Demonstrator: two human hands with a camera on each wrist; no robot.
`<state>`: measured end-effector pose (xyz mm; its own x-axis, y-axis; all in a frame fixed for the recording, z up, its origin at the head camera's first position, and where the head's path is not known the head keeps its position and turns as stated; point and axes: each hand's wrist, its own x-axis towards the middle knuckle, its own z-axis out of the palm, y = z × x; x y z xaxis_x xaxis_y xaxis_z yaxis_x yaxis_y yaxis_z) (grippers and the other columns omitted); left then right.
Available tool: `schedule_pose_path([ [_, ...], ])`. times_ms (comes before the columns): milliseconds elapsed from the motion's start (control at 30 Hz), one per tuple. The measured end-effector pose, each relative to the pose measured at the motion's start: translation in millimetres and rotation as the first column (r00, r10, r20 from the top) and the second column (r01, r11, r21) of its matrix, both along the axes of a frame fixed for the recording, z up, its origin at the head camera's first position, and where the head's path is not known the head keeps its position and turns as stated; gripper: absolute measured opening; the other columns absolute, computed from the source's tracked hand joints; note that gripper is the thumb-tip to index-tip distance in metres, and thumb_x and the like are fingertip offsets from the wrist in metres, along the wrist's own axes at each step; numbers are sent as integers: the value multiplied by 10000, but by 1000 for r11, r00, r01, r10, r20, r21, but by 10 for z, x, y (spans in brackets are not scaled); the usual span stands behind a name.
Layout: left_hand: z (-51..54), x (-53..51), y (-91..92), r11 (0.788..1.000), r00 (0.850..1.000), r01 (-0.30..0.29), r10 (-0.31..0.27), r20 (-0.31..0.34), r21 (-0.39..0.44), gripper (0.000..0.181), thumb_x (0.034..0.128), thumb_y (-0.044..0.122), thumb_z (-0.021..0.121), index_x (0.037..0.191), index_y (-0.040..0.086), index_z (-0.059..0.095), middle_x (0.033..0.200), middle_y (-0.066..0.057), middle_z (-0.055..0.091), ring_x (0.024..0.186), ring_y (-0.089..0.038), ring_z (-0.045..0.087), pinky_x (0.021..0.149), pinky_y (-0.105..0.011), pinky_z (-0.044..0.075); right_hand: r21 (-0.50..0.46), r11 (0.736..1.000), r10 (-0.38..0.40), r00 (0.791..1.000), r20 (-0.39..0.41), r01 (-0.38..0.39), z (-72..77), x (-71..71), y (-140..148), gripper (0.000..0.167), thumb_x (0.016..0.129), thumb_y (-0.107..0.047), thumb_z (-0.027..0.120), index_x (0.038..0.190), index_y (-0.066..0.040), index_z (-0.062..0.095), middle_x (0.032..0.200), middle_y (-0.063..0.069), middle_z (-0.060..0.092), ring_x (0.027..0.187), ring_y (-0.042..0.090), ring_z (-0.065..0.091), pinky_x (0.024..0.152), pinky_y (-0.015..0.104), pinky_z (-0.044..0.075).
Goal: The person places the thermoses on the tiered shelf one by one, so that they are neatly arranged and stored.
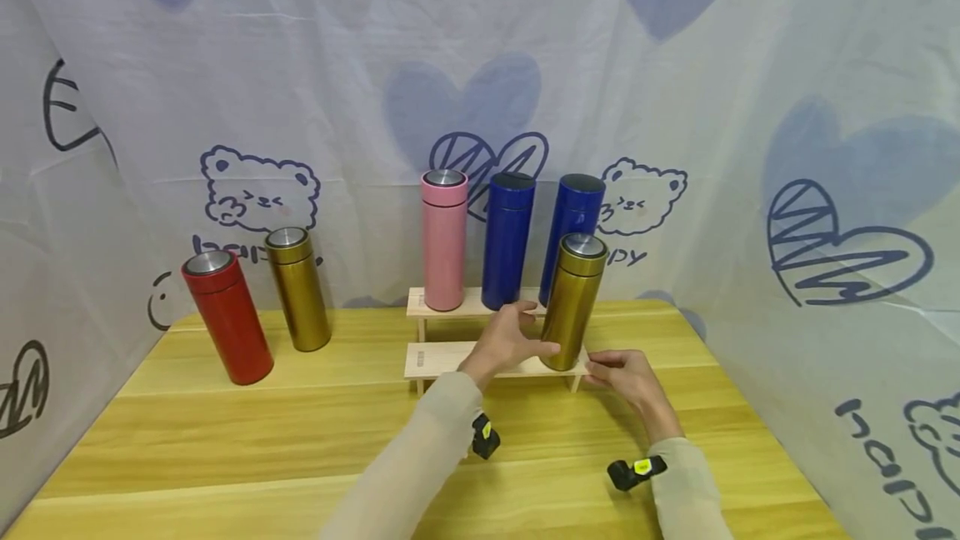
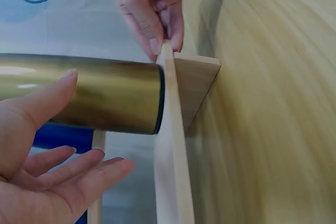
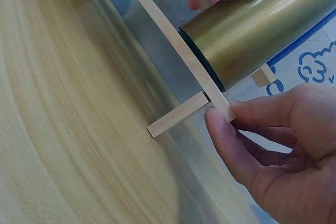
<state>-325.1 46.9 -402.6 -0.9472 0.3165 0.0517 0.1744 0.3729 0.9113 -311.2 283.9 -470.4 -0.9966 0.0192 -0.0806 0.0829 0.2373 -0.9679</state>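
Gold cylinder (image 1: 570, 311) (glossy) on wooden shelf (image 1: 442, 357)

The low, pale, bench-shaped wooden stand (image 1: 442, 357) looks smooth and matt. On it, the golden cylindrical bottle (image 1: 573, 307) has a glossy, metallic-looking coat and a silvery metal lid top (image 1: 585, 246). Behind the stand, the pink cylindrical bottle (image 1: 444, 252) and two dark-blue cylindrical bottles (image 1: 507, 248) look smooth; the blue ones shine. Beneath it, the yellow wood-grained tabletop (image 1: 300, 440) has a soft sheen; behind it hangs matt, creased white cloth (image 1: 352, 90) with blue printing.
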Motion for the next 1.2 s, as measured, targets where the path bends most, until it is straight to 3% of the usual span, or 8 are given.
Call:
schedule_pose_path([
  [233,53,27,-267,999,999,16,-13,-52,46,801,858,224,857,1525,24,462,1487,-223,566,1356,-428,571,1057,-512,558,-12,1000,2,1000,-1,-2,10,7,-10,381,991,55,601,1320,238,540,1336,416,580,814,65,743,799,234,640],
  [500,39,137,-693,999,997,47,-47,-67,4,768,865,223,849,1511,24,484,1465,-212,593,1349,-430,581,1087,-512,538,-13,1000,-4,1000,6,4,10,8,-15,375,990,55,607,1318,227,552,1334,407,587,815,78,751,820,265,644],
  [667,17,219,-961,1000,995,7,-7,-99,2,717,854,191,858,1472,25,536,1418,-189,640,1308,-404,620,1072,-493,552,-11,1000,-12,1000,3,12,6,4,-16,373,988,60,604,1314,233,549,1282,394,621,794,69,742,799,252,644],
  [867,78,262,-1261,999,991,-41,36,-128,-35,700,858,210,855,1477,89,552,1397,-178,651,1269,-397,650,1022,-485,585,-12,1000,-17,1000,2,17,2,-3,-13,371,984,61,611,1306,237,553,1218,348,670,778,67,738,783,247,644],
  [1000,115,286,-1508,995,988,-77,67,-141,-69,703,868,243,847,1486,98,543,1416,-170,636,1287,-404,637,1030,-506,578,-6,1000,-18,1000,3,18,-4,-1,-15,364,987,61,605,1307,229,559,1248,368,650,792,74,742,793,253,645],
  [1200,89,328,-1944,984,977,-148,131,-170,-95,707,883,257,833,1489,66,524,1457,-215,595,1308,-445,611,998,-519,592,-7,1000,-10,1000,3,10,15,11,-5,372,993,60,597,1322,225,549,1336,408,585,814,78,749,808,248,642],
])
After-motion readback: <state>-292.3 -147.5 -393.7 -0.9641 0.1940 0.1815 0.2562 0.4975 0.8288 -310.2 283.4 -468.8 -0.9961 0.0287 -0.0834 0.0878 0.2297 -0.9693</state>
